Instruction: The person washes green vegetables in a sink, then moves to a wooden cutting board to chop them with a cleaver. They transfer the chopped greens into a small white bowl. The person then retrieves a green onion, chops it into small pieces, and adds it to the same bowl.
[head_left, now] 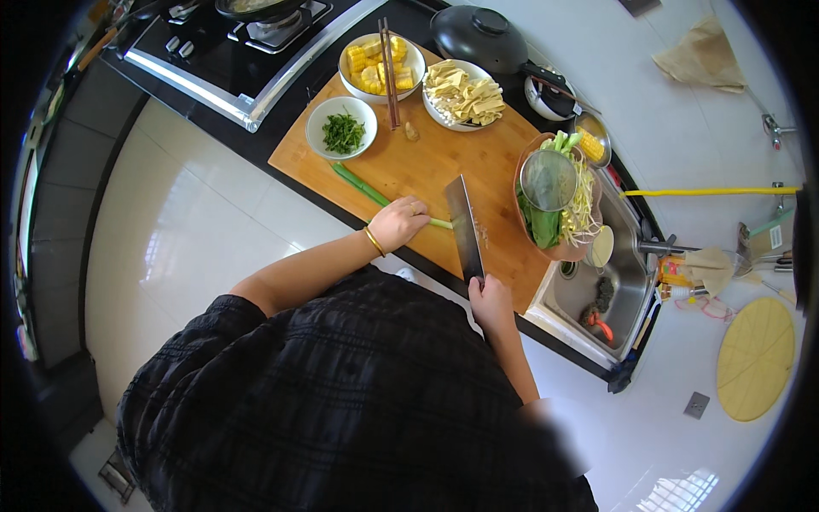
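Observation:
My left hand (399, 225) is closed round a green onion (363, 185), pressing it onto the wooden cutting board (418, 162). Its green leaves point to the far left, and the pale end sticks out to the right of my fingers. In my right hand (491, 303) is the handle of a cleaver (463, 224). The blade stands on edge across the pale end of the green onion. Small scraps (483, 232) lie on the board just right of the blade. A small brown piece, perhaps ginger (411, 131), lies farther back.
Along the board's far side stand bowls of corn (367, 70) with chopsticks (389, 72) across, chopped greens (343, 132) and yellow strips (465, 94). At right, a basket of vegetables (559, 192) overhangs the sink (631, 282). Behind are a black lidded pan (479, 38) and a stove (213, 64).

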